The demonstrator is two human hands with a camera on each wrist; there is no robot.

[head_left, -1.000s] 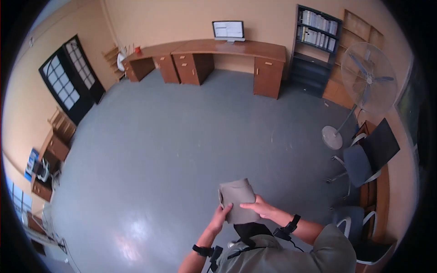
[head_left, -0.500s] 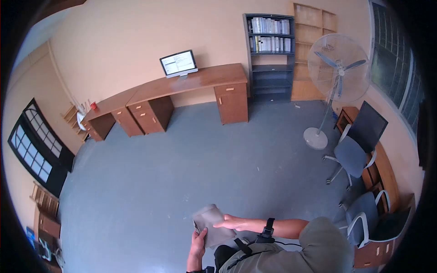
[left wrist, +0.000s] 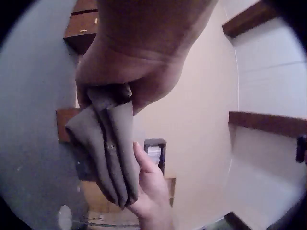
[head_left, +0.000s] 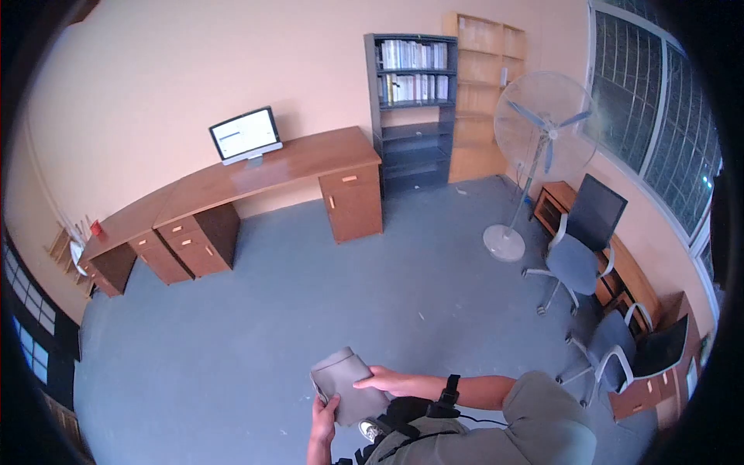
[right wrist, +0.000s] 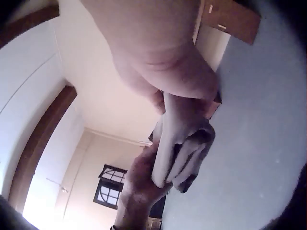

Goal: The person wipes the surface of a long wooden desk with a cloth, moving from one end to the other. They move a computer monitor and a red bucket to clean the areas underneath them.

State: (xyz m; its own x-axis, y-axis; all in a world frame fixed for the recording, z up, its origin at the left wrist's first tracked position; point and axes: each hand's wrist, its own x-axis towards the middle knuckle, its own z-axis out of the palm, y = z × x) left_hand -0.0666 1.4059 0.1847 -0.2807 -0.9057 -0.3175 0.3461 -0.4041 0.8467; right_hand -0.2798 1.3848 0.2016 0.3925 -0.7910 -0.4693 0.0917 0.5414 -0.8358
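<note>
From the head camera, the left hand (head_left: 324,411) is gripping the near edge of a folded grey cloth (head_left: 345,378), with its fingers curled round it. The right hand (head_left: 387,380) is lying flat on top of the cloth, with its fingers straight and close together. The cloth is being held in the air over the grey floor (head_left: 271,310), well in front of the long wooden desk (head_left: 294,159). A screen (head_left: 246,134) is standing on the desk. Lines are glowing on it, but they are too small to read. A dark bookshelf (head_left: 411,116) is standing just to the right of the desk, and the writing on its books is too small to read too. A big fan (head_left: 542,128) is standing further right of the desk.

From the left wrist camera, the left hand (left wrist: 134,62) is squeezing the top of the cloth (left wrist: 108,143), so it is bunching into folds. The right hand (left wrist: 148,189) is touching the cloth's lower end.

From the right wrist camera, the right hand (right wrist: 180,103) is pressing straight fingers along the cloth (right wrist: 187,153). The left hand (right wrist: 141,187) is gripping it from the other side.
</note>
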